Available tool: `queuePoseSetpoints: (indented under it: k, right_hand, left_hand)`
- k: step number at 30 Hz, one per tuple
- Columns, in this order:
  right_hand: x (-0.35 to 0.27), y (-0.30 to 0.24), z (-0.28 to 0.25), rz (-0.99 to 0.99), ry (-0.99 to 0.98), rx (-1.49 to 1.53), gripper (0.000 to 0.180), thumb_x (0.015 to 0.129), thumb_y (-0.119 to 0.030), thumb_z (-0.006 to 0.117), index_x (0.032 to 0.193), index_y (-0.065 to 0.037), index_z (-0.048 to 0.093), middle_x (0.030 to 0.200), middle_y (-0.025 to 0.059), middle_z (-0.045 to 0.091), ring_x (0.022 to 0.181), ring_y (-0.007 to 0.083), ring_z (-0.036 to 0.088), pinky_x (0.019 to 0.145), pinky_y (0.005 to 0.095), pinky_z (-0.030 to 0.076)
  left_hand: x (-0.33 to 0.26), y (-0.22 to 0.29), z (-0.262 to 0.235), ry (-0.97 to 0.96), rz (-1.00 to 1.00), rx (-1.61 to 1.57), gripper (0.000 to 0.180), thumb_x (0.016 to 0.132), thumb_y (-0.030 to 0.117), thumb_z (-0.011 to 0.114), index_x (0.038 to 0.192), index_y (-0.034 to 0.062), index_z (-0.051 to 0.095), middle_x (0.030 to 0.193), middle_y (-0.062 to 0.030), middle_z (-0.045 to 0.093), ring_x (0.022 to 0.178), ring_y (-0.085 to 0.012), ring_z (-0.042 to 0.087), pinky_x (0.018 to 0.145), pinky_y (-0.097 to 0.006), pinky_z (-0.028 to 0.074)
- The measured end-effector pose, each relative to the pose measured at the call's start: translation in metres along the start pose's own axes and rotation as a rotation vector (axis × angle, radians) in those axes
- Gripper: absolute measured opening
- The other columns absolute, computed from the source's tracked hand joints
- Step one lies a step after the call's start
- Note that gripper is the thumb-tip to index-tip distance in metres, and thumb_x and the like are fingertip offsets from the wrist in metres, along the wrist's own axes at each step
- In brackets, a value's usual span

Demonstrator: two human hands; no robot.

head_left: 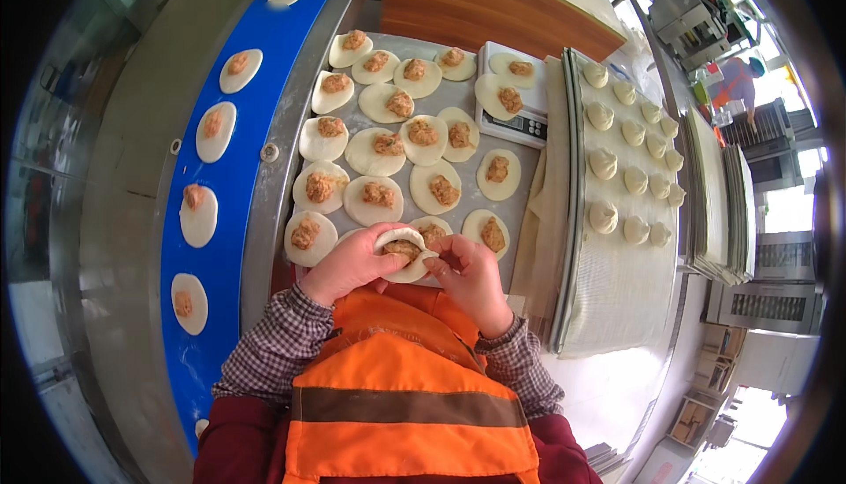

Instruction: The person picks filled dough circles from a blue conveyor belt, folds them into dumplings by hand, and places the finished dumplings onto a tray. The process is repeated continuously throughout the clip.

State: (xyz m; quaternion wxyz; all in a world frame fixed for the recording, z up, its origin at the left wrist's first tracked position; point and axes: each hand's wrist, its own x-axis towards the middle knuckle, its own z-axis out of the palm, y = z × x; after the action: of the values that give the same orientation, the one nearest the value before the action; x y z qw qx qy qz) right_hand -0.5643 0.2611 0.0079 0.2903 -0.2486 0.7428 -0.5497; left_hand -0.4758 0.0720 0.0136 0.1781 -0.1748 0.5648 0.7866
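Orange apron, forearms angled inward — hands half-curled, pinching one filled dough round

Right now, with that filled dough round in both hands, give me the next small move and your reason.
I'd probably have the right hand pinch a little more edge inward: it grips the rim of the dough round, the left hand supports the opposite side, and the filling shows uncovered.

In my remote view, I identify a commercial bun-making kitchen by its blue conveyor belt carrying filling-topped dough rounds, digital scale on a grey worktable, tray of pleated buns, and stacked trays alongside.
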Motion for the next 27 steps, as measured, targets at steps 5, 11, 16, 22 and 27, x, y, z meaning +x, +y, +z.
queuePoseSetpoints:
  k: [5,11,16,22,27]
  right_hand:
    - [0.001,-0.008,0.005,0.035,0.000,-0.077,0.018,0.078,-0.004,0.069,0.093,0.000,0.061,0.081,0.0125,0.061,0.062,0.0190,0.061,0.057,0.0310,0.048]
    - [-0.002,-0.003,0.012,-0.113,0.083,-0.077,0.015,0.079,-0.003,0.068,0.091,0.000,0.060,0.078,0.0124,0.060,0.062,0.0190,0.059,0.055,0.0302,0.047]
    - [-0.006,0.001,0.008,-0.087,0.072,-0.157,0.016,0.080,-0.003,0.068,0.093,0.001,0.060,0.078,0.0121,0.060,0.061,0.0182,0.058,0.054,0.0292,0.046]
    - [-0.006,0.010,0.022,-0.025,0.150,0.169,0.017,0.079,-0.006,0.070,0.093,-0.001,0.061,0.076,0.0101,0.060,0.064,0.0190,0.059,0.055,0.0307,0.047]
    - [-0.011,-0.006,0.014,-0.175,0.105,-0.249,0.019,0.079,-0.004,0.069,0.096,0.000,0.060,0.077,0.0122,0.061,0.066,0.0252,0.060,0.060,0.0322,0.049]
  left_hand:
    - [0.004,-0.005,0.000,0.052,0.190,0.465,0.044,0.084,0.006,0.061,0.126,-0.0002,0.050,0.101,-0.0076,0.064,0.085,-0.0124,0.061,0.068,-0.024,0.050]
    - [0.012,-0.004,-0.003,-0.014,0.202,0.579,0.040,0.081,0.009,0.062,0.119,-0.0008,0.055,0.102,-0.0139,0.066,0.091,-0.0207,0.064,0.078,-0.031,0.050]
    - [0.006,0.002,0.000,-0.005,-0.072,-0.007,0.034,0.086,0.012,0.061,0.119,0.0018,0.057,0.092,-0.0039,0.062,0.081,-0.0082,0.056,0.067,-0.023,0.046]
    - [0.010,-0.009,0.004,0.071,0.188,0.391,0.031,0.082,0.007,0.061,0.113,-0.0016,0.060,0.089,-0.0068,0.066,0.078,-0.0134,0.061,0.071,-0.027,0.049]
    - [0.015,-0.004,-0.002,-0.020,0.167,0.612,0.036,0.076,0.006,0.063,0.111,-0.0028,0.060,0.092,-0.0157,0.066,0.081,-0.0262,0.063,0.075,-0.032,0.049]
